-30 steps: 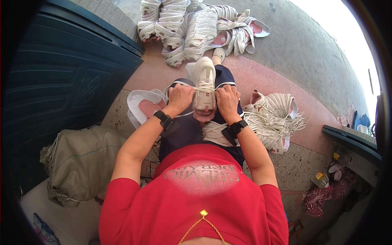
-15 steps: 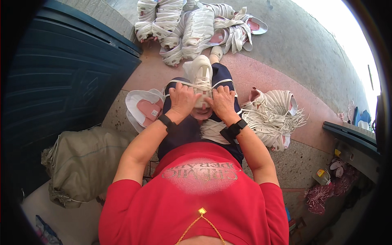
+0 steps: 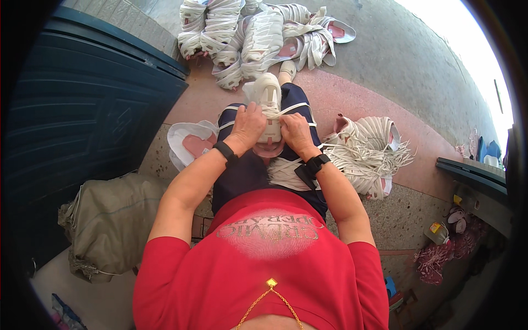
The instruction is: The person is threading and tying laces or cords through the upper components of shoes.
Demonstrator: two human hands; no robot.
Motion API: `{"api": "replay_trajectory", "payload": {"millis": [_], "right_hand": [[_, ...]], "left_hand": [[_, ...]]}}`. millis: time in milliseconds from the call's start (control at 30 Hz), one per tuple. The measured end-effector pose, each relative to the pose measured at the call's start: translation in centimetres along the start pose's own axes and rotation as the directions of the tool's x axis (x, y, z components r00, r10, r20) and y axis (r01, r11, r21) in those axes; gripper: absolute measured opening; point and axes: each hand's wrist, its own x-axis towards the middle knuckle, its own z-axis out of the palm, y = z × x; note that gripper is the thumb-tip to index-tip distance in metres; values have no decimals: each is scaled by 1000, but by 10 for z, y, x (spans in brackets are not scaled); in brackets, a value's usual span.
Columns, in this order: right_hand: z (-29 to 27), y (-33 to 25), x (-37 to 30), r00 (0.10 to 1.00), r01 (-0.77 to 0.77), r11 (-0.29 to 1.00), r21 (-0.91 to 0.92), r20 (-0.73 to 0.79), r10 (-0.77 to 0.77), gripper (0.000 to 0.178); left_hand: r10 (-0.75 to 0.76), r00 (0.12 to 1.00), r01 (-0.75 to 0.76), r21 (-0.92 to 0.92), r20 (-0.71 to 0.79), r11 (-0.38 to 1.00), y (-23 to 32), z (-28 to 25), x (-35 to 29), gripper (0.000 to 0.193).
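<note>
A white shoe upper [image 3: 270, 135] with a pale tongue rests between my knees, its toe pointing away from me. Both hands work at its white shoelace [image 3: 297, 105], which runs across the upper and out over my thighs. On the upper's left side my left hand [image 3: 249, 125] pinches the lace with bent fingers. Opposite it, my right hand [image 3: 295, 132] is closed on the lace, fingertips at the upper's right edge. The fingers partly cover the crossing of the lace. Another bundle of white laces [image 3: 286, 173] hangs below my right wrist.
Stacked white shoe uppers [image 3: 267, 41] lie on the floor ahead. A laced pile [image 3: 366, 148] is at my right, and a white upper with pink lining [image 3: 190, 140] at my left. A stuffed grey-brown sack [image 3: 118, 220] stands near the dark blue door [image 3: 93, 104].
My hands have come closer together over the upper. The left hand has moved in and upward, and the laces now cross in a tighter bunch at the middle. The view has shifted slightly.
</note>
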Motion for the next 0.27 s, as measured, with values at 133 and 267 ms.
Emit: {"api": "replay_trajectory", "payload": {"millis": [133,267], "right_hand": [[-1,-10,6,987,118,957,-264,138,-84,15],[-1,-17,18,953,171,879,-446,300,-34,19]], "left_hand": [[-302,948,64,-864,-104,499,-17,-22,17,8],[-315,861,340,-913,398,-226,-37,-88,39,17]]}}
